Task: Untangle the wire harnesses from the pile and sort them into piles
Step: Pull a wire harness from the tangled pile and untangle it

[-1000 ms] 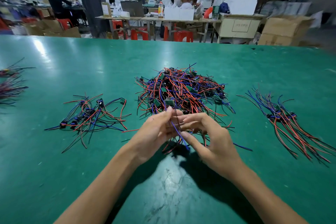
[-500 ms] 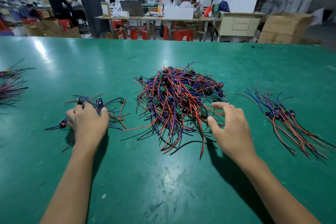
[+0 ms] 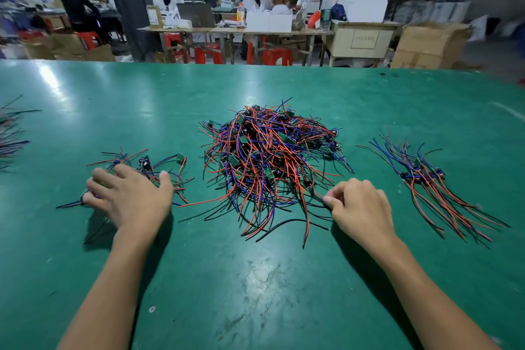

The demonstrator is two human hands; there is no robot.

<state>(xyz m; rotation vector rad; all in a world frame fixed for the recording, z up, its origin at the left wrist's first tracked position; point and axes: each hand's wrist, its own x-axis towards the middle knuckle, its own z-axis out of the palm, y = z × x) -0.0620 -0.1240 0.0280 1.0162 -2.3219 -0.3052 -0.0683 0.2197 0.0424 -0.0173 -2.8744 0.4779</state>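
A big tangled pile of red, blue and black wire harnesses (image 3: 264, 156) with small green boards lies mid-table. My left hand (image 3: 127, 196) rests flat with spread fingers on a small sorted pile (image 3: 176, 167) to the left of it. My right hand (image 3: 358, 204) sits at the big pile's lower right edge, fingers curled, thumb and forefinger pinching a thin wire end there. Another sorted pile (image 3: 426, 182), with its wires laid roughly parallel, lies to the right, apart from both hands.
The green table (image 3: 255, 278) stretches wide in front of me. More wires (image 3: 8, 136) lie at the far left edge. Behind the table's far edge are people at workbenches, red stools and cardboard boxes (image 3: 429, 45).
A second ago both hands held a harness together in front of the big pile. My left hand has since moved onto the left pile; my right hand reached to the big pile's edge and curled.
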